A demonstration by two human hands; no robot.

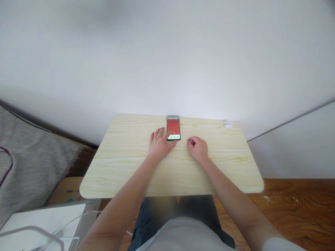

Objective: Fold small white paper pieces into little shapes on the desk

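Note:
A smartphone (173,125) lies on the light wooden table (125,160), its screen lit red with a pale green band at the bottom. My left hand (160,145) rests at the phone's lower left with its fingers apart. One finger of that hand reaches onto the lower part of the screen, and the thumb lies by the bottom edge. To the right of the phone, apart from it, my right hand (199,148) rests on the table in a loose fist. A dark hollow shows between its curled fingers and thumb, with no object visible there.
A small white folded paper-like piece (228,124) sits near the table's back right corner. The white wall (167,62) rises right behind the table. At the lower left stand a white surface (44,223) with pale cables and a grey cloth (34,167).

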